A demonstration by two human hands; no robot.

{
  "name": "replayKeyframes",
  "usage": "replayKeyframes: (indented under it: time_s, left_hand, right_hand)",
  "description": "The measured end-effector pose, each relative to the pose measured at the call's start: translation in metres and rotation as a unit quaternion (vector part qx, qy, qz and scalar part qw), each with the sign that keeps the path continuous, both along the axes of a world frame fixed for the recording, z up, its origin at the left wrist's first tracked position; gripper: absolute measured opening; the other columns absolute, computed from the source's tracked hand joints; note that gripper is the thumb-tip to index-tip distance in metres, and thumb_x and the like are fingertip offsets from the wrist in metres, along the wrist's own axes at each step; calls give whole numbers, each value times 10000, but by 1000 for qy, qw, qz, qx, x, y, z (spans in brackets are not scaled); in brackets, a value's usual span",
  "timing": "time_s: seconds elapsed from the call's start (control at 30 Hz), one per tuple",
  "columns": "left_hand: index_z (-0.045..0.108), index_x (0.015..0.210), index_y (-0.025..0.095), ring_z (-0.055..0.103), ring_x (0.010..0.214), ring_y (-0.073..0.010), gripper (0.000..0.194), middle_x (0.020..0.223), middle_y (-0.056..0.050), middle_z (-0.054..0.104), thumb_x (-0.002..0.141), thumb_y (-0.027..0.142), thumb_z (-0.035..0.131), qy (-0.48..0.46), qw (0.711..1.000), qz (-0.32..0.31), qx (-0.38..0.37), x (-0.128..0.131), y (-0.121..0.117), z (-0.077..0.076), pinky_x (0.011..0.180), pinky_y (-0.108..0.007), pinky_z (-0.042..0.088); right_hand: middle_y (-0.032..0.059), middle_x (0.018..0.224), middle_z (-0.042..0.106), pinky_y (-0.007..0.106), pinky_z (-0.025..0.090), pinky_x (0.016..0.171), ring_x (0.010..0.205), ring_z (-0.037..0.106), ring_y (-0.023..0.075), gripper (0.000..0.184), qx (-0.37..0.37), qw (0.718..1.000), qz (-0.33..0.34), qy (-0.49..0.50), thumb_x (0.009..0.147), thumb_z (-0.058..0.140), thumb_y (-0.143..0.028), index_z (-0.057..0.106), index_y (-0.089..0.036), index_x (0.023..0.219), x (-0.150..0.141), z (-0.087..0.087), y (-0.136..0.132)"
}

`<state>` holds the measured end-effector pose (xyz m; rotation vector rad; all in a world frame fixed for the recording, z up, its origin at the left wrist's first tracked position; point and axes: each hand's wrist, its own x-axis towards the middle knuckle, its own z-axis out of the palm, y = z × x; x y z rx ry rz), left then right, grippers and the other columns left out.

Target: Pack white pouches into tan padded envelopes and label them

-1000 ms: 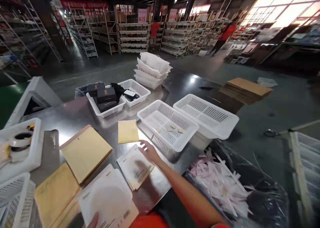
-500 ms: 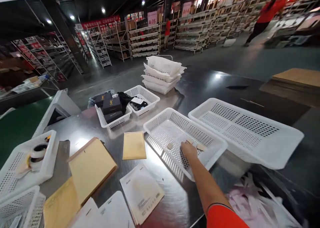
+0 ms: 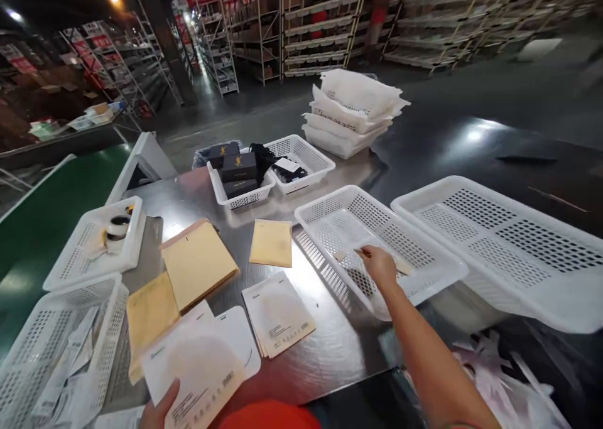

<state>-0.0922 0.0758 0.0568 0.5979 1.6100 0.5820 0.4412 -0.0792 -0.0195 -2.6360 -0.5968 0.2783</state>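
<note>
My right hand (image 3: 380, 267) reaches into a white perforated plastic basket (image 3: 325, 212), its fingertips pinched on a small tan piece (image 3: 360, 252) that looks like card. Another small tan piece (image 3: 339, 255) lies on the basket floor to the left, and one more (image 3: 403, 266) shows just right of the hand. At the lower left, my left hand (image 3: 161, 410) has its thumb over the edge of a white printed mailer envelope (image 3: 193, 363); its other fingers are hidden. A stack of similar white envelopes (image 3: 280, 313) lies beside it.
Yellow padded envelopes (image 3: 200, 259) and a single one (image 3: 271, 242) lie on the metal table. Another white basket (image 3: 426, 193) adjoins on the right. Baskets with black boxes (image 3: 239, 166), stacked baskets (image 3: 351, 112), a tape-roll basket (image 3: 70, 253) and a green conveyor (image 3: 56, 196) surround these.
The view has swung left and downward. My left hand has come into view at the white envelope. My right hand stays in the basket, now raised slightly with a tan piece visible at its fingertips.
</note>
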Motion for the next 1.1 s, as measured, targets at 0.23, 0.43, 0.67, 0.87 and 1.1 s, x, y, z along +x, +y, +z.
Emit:
replayKeyframes:
  time_s: [0.23, 0.43, 0.67, 0.87, 1.1]
  left_hand:
    - [639, 1072, 88, 690, 993, -378, 533, 902, -158, 764, 580, 175, 823, -192, 981, -1, -40, 26, -4, -20, 874, -509, 563]
    - [704, 912, 83, 709, 927, -360, 459, 857, -152, 764, 544, 291, 883, -224, 971, -82, 9, 26, -8, -24, 865, -463, 560]
    - [688, 912, 97, 714, 883, -343, 489, 838, -152, 761, 543, 371, 857, -228, 969, -96, 14, 8, -11, -25, 815, -434, 549]
    - [709, 999, 52, 675, 983, -355, 515, 1048, -230, 725, 757, 482, 562, 41, 915, -352, 192, -1, 0, -33, 876, -425, 488]
    - [723, 872, 73, 682, 905, -332, 389, 945, -221, 737, 834, 355, 458, 96, 892, -403, 180, 7, 7, -33, 800, -388, 479]
  right_hand:
    - [21, 682, 676, 271, 468, 559, 613, 610, 176, 205, 268, 846, 229, 399, 744, 545, -333, 682, -181, 762, -240, 41, 70]
    - [16, 713, 656, 297, 416, 666, 704, 585, 187, 122, 170, 915, 254, 263, 759, 516, -216, 633, -207, 726, -366, 53, 89]
    - [34, 866, 586, 326, 448, 688, 815, 577, 237, 433, 166, 949, 100, 248, 608, 663, -321, 394, -233, 936, -375, 40, 87]
    - [-29, 756, 577, 264, 318, 561, 649, 559, 177, 274, 78, 968, 157, 181, 772, 583, -358, 426, -243, 965, -389, 31, 94]
    - [41, 912, 590, 248, 320, 567, 701, 555, 145, 179, 74, 963, 257, -26, 891, 531, -326, 644, -218, 803, -392, 31, 93]
